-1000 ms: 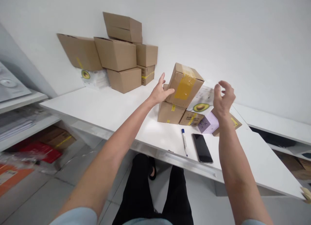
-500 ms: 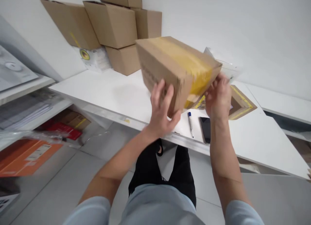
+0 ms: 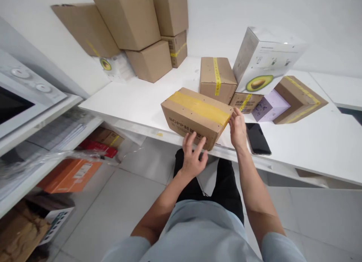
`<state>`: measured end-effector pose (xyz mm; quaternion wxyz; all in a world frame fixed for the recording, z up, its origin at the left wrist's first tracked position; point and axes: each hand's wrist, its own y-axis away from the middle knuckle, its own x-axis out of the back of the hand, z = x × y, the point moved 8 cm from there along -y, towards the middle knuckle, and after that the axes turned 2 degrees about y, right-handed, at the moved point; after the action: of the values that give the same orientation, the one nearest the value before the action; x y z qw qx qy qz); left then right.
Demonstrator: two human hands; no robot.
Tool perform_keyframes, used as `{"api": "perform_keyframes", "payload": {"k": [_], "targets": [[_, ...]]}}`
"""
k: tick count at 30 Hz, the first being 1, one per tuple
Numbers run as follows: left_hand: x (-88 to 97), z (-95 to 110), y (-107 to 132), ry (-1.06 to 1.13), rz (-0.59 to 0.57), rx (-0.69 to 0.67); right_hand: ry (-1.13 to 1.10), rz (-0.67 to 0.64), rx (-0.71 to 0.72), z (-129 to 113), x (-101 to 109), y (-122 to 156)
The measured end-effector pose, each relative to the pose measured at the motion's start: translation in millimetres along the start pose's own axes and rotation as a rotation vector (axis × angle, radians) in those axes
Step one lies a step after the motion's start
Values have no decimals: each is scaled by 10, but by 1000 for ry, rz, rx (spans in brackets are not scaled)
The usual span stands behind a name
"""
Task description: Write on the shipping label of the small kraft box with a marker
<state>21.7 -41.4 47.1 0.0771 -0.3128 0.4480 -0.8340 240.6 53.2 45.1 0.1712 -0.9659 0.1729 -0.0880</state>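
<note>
A cardboard box [image 3: 195, 113] with a yellow tape stripe across its top lies at the front edge of the white table [image 3: 135, 100]. My left hand [image 3: 192, 156] presses spread fingers against its near printed side. My right hand [image 3: 236, 128] holds the box's right end, fingers laid flat on it. Just right of that hand a black phone [image 3: 258, 138] lies face up on the table.
Behind the box stand a taped carton [image 3: 216, 77], a white avocado-print box [image 3: 263, 58], a lilac box [image 3: 268, 107] and a tilted carton [image 3: 299, 98]. Several cartons [image 3: 132, 24] are stacked against the wall. Shelves [image 3: 36, 130] with an orange box [image 3: 68, 173] stand left.
The taped box was lifted off the pile with both hands, turned over, and now rests flat at the table's front edge. The view has tilted down and nearer.
</note>
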Motion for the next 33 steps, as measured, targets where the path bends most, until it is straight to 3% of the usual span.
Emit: {"api": "perform_keyframes", "payload": {"k": [2,5,8,10,13,18,20,26,29,33], "targets": [[216,-332,-45,46,114,131,29,26,20,-18,125,179],[411,-1061,-44,162,249,458,135,21,72,-32,161,611],[323,-1666,-35,336,215,703,286,-86,99,-13,-72,1048],[198,-1855,-53,438,125,777,378,-177,102,-10,-284,1236],[209,-1798,-85,499,78,752,418,-198,96,-85,-410,1308],[701,-1247,-125,346,128,592,410,-71,134,-368,-175,1206],[817,-1053,-161,247,101,556,425,-36,118,-428,-95,1158],[723,-853,-253,86,2,540,460,44,65,-476,-32,990],[673,-818,-283,63,-17,526,514,15,116,-560,-32,915],[638,-801,-329,43,-32,521,603,-54,70,-582,-11,824]]}}
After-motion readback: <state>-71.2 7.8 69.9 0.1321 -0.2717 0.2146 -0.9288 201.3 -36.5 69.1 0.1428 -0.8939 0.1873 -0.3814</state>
